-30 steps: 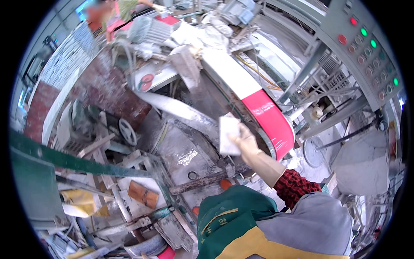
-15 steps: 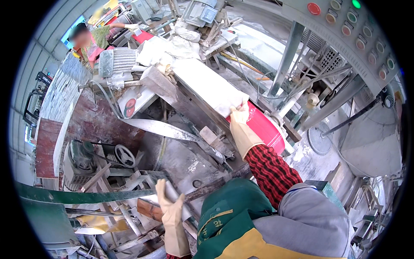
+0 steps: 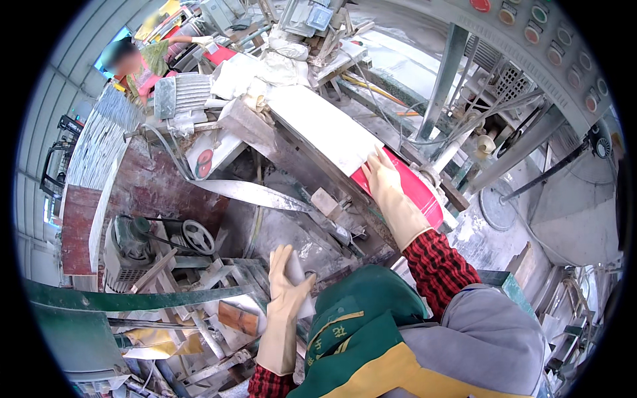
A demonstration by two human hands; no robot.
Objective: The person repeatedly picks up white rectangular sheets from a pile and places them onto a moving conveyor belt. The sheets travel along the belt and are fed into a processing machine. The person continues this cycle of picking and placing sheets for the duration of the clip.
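Note:
My right hand point(image 3: 385, 176), in a cream rubber glove, lies with fingers outstretched at the near end of a long white slab point(image 3: 318, 119). Below the slab, a red surface point(image 3: 423, 199) like a belt shows around the glove. My left hand point(image 3: 284, 295), gloved alike, is low in front of me beside my green apron point(image 3: 361, 305). Between its thumb and fingers sits a pale flat strip point(image 3: 302, 272), partly hidden by the glove.
A control panel point(image 3: 537, 40) with several buttons hangs at upper right. A motor with a belt wheel point(image 3: 198, 237) stands at left, near a green metal bar point(image 3: 139, 300). Scrap pieces lie at lower left. Another person point(image 3: 149, 66) works at the far upper left.
My left hand has moved up and right, the pale strip moving with it. My right hand's fingers have loosened from the slab's end and spread, the hand shifting slightly right.

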